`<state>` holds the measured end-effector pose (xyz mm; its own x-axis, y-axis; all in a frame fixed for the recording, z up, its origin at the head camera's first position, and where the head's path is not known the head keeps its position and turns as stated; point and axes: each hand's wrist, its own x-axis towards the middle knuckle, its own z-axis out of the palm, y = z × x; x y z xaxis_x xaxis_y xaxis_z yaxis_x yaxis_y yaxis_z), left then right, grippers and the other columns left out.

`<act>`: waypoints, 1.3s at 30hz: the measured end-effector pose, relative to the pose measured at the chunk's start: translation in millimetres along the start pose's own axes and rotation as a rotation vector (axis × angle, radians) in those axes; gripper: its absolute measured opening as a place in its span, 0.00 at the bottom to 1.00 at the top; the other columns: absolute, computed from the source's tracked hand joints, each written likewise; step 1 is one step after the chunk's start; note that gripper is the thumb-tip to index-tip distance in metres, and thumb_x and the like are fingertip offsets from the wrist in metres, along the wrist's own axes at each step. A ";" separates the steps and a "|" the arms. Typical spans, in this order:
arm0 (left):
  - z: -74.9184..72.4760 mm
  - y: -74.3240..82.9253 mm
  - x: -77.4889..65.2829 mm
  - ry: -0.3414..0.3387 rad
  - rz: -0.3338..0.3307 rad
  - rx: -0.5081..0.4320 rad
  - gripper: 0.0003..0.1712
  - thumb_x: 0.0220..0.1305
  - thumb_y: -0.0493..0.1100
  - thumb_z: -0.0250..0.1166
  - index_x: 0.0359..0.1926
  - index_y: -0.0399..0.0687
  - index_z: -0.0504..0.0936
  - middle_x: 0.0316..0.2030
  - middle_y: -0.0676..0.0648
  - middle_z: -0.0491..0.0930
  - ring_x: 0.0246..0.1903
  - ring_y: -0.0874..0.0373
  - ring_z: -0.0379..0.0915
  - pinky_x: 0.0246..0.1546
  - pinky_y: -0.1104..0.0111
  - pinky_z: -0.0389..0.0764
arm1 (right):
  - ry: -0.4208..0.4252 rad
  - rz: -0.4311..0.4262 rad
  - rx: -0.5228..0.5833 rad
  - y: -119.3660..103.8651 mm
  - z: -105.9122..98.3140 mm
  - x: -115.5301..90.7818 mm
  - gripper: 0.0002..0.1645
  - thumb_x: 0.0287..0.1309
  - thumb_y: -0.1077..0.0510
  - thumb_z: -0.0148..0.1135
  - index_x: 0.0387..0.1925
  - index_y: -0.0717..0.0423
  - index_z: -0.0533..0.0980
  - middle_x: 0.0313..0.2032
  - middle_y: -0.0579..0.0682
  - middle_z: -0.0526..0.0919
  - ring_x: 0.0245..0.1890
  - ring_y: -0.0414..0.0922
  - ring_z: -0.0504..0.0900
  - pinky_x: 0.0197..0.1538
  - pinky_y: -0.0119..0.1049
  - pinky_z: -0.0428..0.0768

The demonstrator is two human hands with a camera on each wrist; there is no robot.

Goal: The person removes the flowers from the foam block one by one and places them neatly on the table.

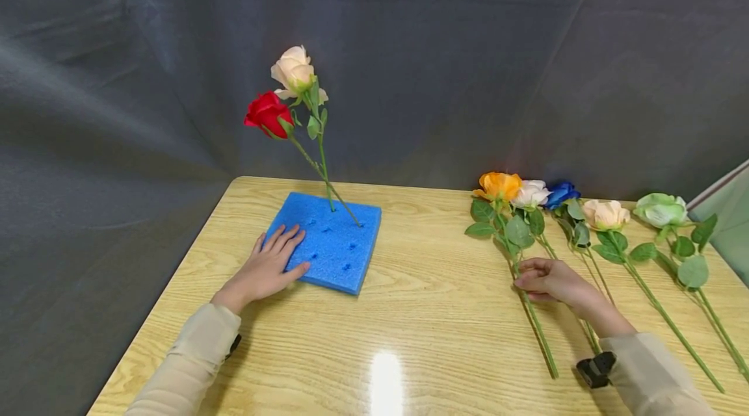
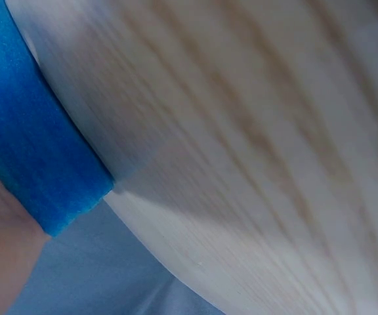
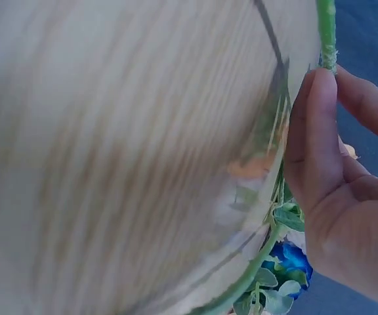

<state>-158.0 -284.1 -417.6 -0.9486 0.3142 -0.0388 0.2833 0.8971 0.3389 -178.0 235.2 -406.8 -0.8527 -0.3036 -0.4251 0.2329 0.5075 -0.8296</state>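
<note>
My left hand (image 1: 264, 272) rests with fingers spread on the left part of a blue foam block (image 1: 336, 266). Small holes dot the foam's top. A red rose (image 1: 269, 116) and a cream rose (image 1: 294, 70) stand in it, leaning left, their stems crossing. Over on the right, my right hand (image 1: 552, 283) pinches the green stem of an orange rose (image 1: 500, 186) partway along its length, below the leaves. The right wrist view has thumb and fingertips meeting on that stem (image 3: 327, 33). Only the foam's side (image 2: 38, 144) and part of my hand appear in the left wrist view.
Beside the orange rose lie a white rose (image 1: 531, 194), a blue rose (image 1: 563, 195), a peach rose (image 1: 606, 214) and a pale green rose (image 1: 661, 210). A dark cloth (image 1: 409, 78) hangs behind the wooden table (image 1: 433, 312). Several stems point towards the table's front.
</note>
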 end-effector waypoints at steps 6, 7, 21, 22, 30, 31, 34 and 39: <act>-0.5 0.4 -0.4 -0.002 0.001 -0.003 0.43 0.69 0.62 0.49 0.75 0.44 0.50 0.75 0.39 0.47 0.74 0.38 0.35 0.70 0.38 0.36 | 0.004 0.014 -0.033 0.7 2.5 3.3 0.37 0.64 0.61 0.57 0.63 0.82 0.54 0.37 0.44 0.82 0.35 0.31 0.82 0.40 0.30 0.84; -0.6 0.5 -0.4 -0.003 0.001 -0.002 0.43 0.69 0.62 0.50 0.75 0.44 0.50 0.75 0.40 0.47 0.74 0.38 0.35 0.70 0.38 0.36 | 0.005 0.019 -0.033 0.8 2.9 3.7 0.37 0.63 0.61 0.57 0.63 0.81 0.54 0.38 0.45 0.82 0.35 0.31 0.82 0.40 0.31 0.84; 0.9 0.5 -1.0 -0.003 -0.003 0.000 0.43 0.69 0.62 0.50 0.75 0.44 0.51 0.75 0.40 0.47 0.75 0.38 0.35 0.70 0.38 0.36 | -0.018 0.032 -0.042 -1.0 4.0 5.4 0.33 0.64 0.63 0.56 0.61 0.81 0.56 0.38 0.48 0.82 0.33 0.33 0.82 0.37 0.31 0.84; 1.0 0.4 -0.9 -0.002 -0.001 0.003 0.43 0.69 0.62 0.50 0.75 0.44 0.51 0.75 0.40 0.47 0.75 0.38 0.35 0.70 0.38 0.37 | -0.011 0.043 -0.050 -1.9 4.2 5.3 0.32 0.64 0.64 0.55 0.61 0.81 0.56 0.39 0.49 0.82 0.32 0.32 0.81 0.37 0.31 0.84; 0.1 1.0 -2.4 0.002 0.001 0.001 0.43 0.69 0.62 0.50 0.75 0.44 0.51 0.75 0.40 0.47 0.75 0.38 0.36 0.70 0.38 0.37 | -0.031 0.047 -0.080 -5.8 2.6 2.6 0.32 0.64 0.63 0.55 0.61 0.81 0.56 0.39 0.50 0.81 0.33 0.34 0.81 0.39 0.31 0.84; 0.3 0.9 -2.5 0.005 0.001 0.002 0.42 0.69 0.62 0.50 0.74 0.44 0.51 0.75 0.40 0.48 0.75 0.38 0.36 0.70 0.38 0.37 | -0.033 0.050 -0.083 -6.4 2.2 2.2 0.32 0.64 0.63 0.56 0.61 0.81 0.57 0.39 0.50 0.80 0.33 0.34 0.81 0.39 0.31 0.84; 0.6 0.5 -2.0 0.007 0.001 0.000 0.42 0.69 0.61 0.50 0.74 0.44 0.51 0.75 0.40 0.48 0.75 0.38 0.36 0.70 0.38 0.37 | -0.032 0.045 -0.103 -8.2 -1.7 1.5 0.32 0.63 0.62 0.56 0.59 0.81 0.59 0.38 0.50 0.81 0.33 0.35 0.82 0.39 0.32 0.84; 0.5 -0.4 0.3 -0.002 -0.001 -0.004 0.42 0.69 0.62 0.50 0.75 0.44 0.50 0.75 0.40 0.47 0.75 0.38 0.35 0.70 0.38 0.36 | 0.004 0.017 -0.163 -19.5 -12.1 -0.6 0.27 0.64 0.62 0.55 0.56 0.80 0.63 0.38 0.54 0.82 0.33 0.37 0.83 0.40 0.34 0.85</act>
<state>-158.3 -284.2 -418.3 -0.9484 0.3144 -0.0412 0.2822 0.8961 0.3425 -187.7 235.2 -386.0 -0.8511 -0.2912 -0.4368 0.1685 0.6364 -0.7527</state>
